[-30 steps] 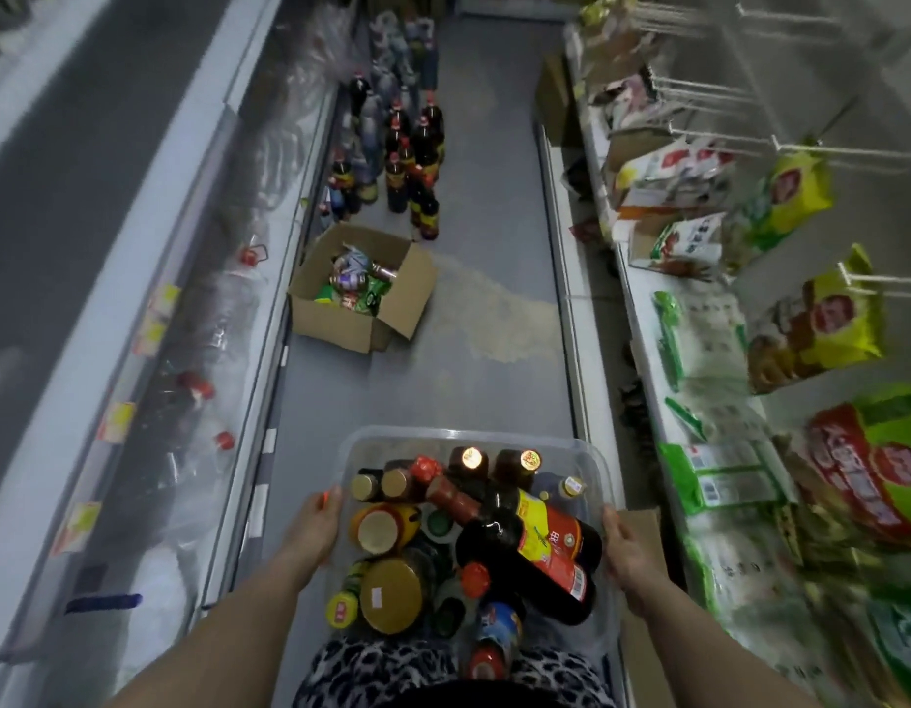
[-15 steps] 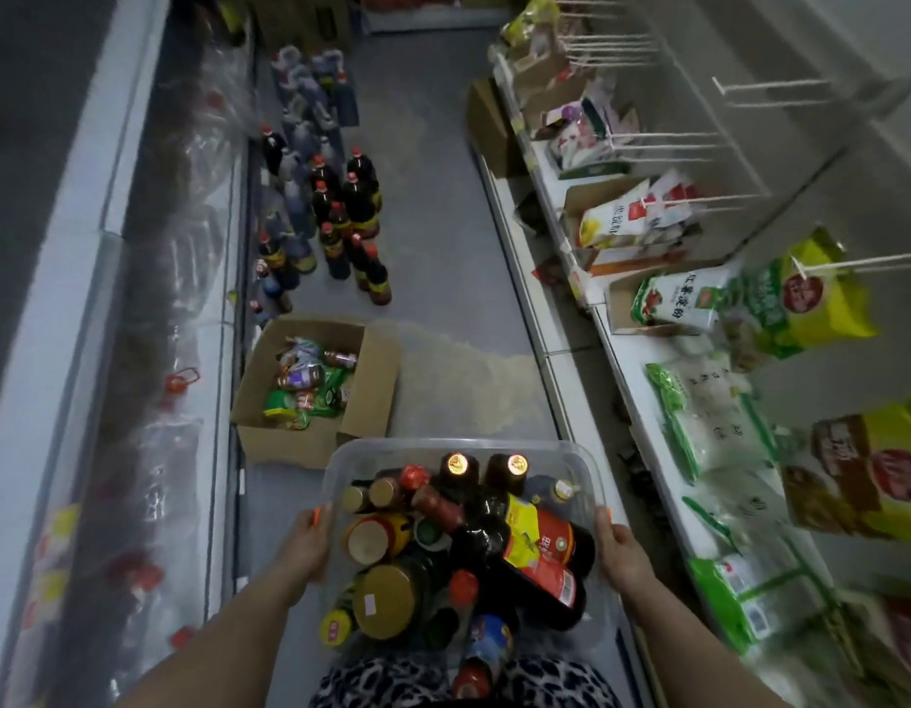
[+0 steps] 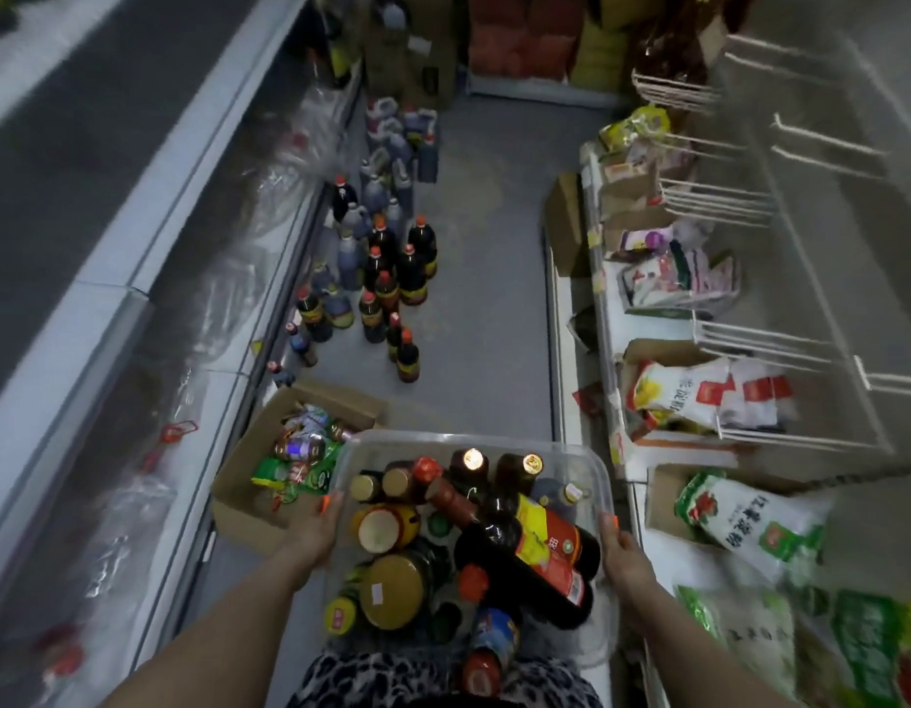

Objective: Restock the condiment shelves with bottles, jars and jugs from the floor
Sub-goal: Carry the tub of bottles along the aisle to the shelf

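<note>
Honestly this looks nowhere near done. Both hands are busy with one thing. The left hand (image 3: 312, 528) grips the left wall of a clear plastic bin (image 3: 593, 470) and the right hand (image 3: 624, 549) grips the right wall, thumbs hooked over the rim. The bin is carried in front of the body, mid-aisle.

It's crammed with condiments: a big dark bottle (image 3: 535, 554) with a red-and-yellow label lies across the top, there are gold-lidded jars (image 3: 392, 590), and smaller bottles stand at the far end. None of that is on a shelf yet.

Ahead, a whole crowd of dark floor bottles (image 3: 387, 283) stands along the left side, with jugs (image 3: 392, 145) farther back. There's also an open cardboard box (image 3: 249, 498) of packets and small jars just beside the bin's left corner.

The left shelves (image 3: 213, 298) are draped in clear plastic sheeting, so I can't tell what's stocked under there. The right shelves (image 3: 698, 390) hold bagged goods.

My guess: one load in transit, most of the job still to do.
</note>
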